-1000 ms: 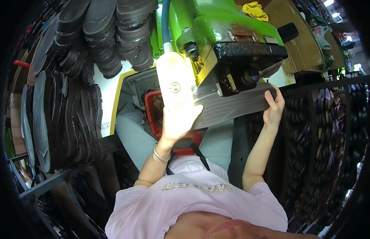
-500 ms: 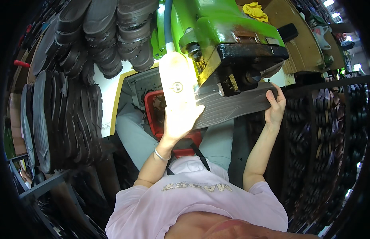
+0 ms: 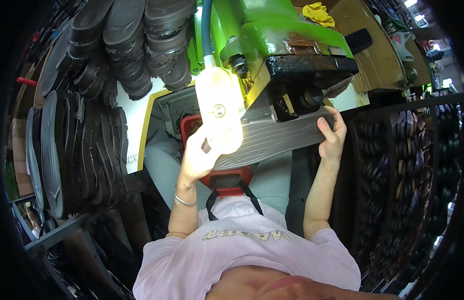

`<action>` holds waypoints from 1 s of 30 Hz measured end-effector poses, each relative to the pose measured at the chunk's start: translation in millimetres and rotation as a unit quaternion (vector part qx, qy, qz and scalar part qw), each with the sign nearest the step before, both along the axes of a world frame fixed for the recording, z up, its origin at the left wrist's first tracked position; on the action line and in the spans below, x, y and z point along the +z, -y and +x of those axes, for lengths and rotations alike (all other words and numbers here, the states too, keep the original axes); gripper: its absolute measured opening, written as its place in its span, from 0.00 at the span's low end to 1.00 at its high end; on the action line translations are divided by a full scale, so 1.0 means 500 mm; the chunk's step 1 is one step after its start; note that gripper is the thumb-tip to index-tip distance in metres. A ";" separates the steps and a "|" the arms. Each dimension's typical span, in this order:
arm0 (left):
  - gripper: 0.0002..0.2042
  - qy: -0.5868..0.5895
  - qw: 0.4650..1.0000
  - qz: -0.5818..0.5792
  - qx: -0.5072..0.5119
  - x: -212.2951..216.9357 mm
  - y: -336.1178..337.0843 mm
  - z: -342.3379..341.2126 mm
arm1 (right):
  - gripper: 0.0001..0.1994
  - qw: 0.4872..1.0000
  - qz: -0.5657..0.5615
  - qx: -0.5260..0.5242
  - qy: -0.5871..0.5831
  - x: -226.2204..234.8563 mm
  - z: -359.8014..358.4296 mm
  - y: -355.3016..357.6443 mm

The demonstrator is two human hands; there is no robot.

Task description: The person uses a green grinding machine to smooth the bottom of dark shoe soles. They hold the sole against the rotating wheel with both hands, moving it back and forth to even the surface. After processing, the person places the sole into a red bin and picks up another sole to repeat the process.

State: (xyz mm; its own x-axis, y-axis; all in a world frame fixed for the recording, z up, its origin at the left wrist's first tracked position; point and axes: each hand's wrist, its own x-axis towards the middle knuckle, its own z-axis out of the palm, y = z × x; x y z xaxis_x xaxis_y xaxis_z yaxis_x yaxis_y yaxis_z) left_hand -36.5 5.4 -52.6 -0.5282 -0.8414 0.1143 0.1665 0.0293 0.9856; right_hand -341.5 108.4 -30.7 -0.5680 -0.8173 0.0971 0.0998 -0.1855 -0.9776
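A long grey ribbed shoe sole (image 3: 272,140) lies crosswise under the black head (image 3: 307,85) of a green machine (image 3: 272,35). My left hand (image 3: 199,157) grips the sole's left end, brightly lit by a glowing lamp (image 3: 219,117) just above it. The sole's right end sits in my right hand (image 3: 332,135), fingers curled over its top edge. Part of the sole's middle is hidden by the machine head.
Stacks of dark soles (image 3: 77,150) stand on a rack at left, more hang above (image 3: 137,45). A dark rack with soles (image 3: 412,165) fills the right. A red seat frame (image 3: 227,177) and grey trousers (image 3: 162,160) are below the sole. A yellow cloth (image 3: 319,12) lies on a brown board behind.
The sole and both hands have shifted very slightly; otherwise the hold is the same.
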 end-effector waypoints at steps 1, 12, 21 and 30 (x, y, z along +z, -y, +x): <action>0.18 0.001 1.000 0.009 -0.006 0.010 0.002 0.003 | 0.19 1.000 -0.001 0.000 0.000 0.000 0.003 -0.001; 0.15 0.170 0.971 -0.158 0.060 0.012 -0.017 -0.017 | 0.24 0.998 -0.065 0.007 -0.003 -0.017 0.026 -0.010; 0.14 0.299 0.822 -0.448 0.186 -0.014 -0.012 -0.073 | 0.25 0.996 -0.082 -0.016 0.004 -0.018 0.005 -0.001; 0.19 0.176 0.851 -0.457 0.187 0.008 0.018 -0.071 | 0.25 0.996 -0.084 -0.001 0.020 -0.022 0.007 0.005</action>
State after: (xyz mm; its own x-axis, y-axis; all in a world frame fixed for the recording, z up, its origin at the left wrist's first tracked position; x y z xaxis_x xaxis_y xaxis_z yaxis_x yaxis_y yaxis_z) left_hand -72.1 -3.4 -48.4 -0.3793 -0.6024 0.7023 -0.3249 0.7974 0.5085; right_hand -338.1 105.7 -41.7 -0.5760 -0.7901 0.2095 0.1380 -0.3466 -0.9278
